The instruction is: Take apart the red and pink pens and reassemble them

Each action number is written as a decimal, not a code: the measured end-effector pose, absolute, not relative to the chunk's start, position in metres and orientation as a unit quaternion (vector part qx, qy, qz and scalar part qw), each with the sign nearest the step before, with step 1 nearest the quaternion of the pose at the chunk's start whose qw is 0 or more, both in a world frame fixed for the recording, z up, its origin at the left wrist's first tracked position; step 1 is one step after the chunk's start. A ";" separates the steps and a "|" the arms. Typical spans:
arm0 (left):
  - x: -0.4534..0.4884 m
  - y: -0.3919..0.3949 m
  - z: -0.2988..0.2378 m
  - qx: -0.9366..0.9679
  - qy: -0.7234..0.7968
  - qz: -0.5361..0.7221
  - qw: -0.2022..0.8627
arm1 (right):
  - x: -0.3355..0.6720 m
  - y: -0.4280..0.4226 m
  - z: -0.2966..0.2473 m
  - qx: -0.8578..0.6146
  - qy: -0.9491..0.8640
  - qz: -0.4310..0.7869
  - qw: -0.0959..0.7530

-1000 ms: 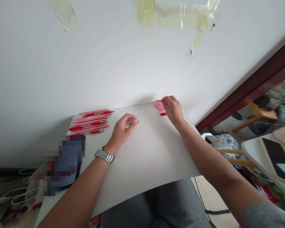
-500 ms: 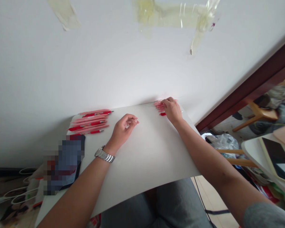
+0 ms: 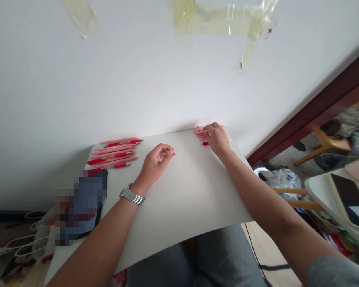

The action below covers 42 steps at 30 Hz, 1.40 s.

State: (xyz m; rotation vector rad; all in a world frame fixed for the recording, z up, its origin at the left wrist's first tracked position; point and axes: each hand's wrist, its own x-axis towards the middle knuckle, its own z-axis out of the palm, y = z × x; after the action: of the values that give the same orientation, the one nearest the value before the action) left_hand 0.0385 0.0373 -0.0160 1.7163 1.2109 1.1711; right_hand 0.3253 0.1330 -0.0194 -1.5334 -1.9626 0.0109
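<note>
My right hand (image 3: 217,139) is at the table's far right corner, over a small row of pink and red pens (image 3: 199,131). Its fingers are bent down and closed on a pen, partly hidden beneath the hand; a red end (image 3: 205,143) shows on the left and a tip on the right. Near the middle of the table, my left hand (image 3: 156,161) hangs with fingers curled and the tips close to the thumb, nothing visible in it. To its left lies a larger group of pink and red pens (image 3: 115,152), side by side.
The white table (image 3: 179,207) stands against a white wall (image 3: 155,87) with tape (image 3: 221,18) on it. A blurred-out dark item (image 3: 86,203) lies on the left edge. At right are a second table with a dark device (image 3: 348,199), plastic bags (image 3: 283,177) and a wooden chair (image 3: 330,141).
</note>
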 end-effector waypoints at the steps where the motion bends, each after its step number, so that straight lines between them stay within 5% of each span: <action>1: 0.038 0.037 -0.016 0.666 0.471 0.453 0.360 | 0.324 0.132 -0.018 -0.580 -0.747 0.002 0.325; 14: 0.038 0.038 -0.018 0.660 0.492 0.460 0.333 | 0.289 0.106 -0.017 -0.437 -0.800 0.110 0.396; 35: 0.040 0.036 -0.012 0.637 0.506 0.476 0.333 | 0.278 0.101 -0.028 -0.419 -0.787 0.254 0.376; 42: 0.036 0.034 -0.011 0.672 0.542 0.451 0.227 | 0.278 0.101 -0.027 -0.421 -0.783 0.260 0.377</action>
State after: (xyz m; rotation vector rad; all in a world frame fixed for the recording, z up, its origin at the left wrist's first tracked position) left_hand 0.0362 0.0338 -0.0113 1.8527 1.4938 1.2423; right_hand 0.2777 0.1007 -0.0274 -1.0760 -2.0034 0.6640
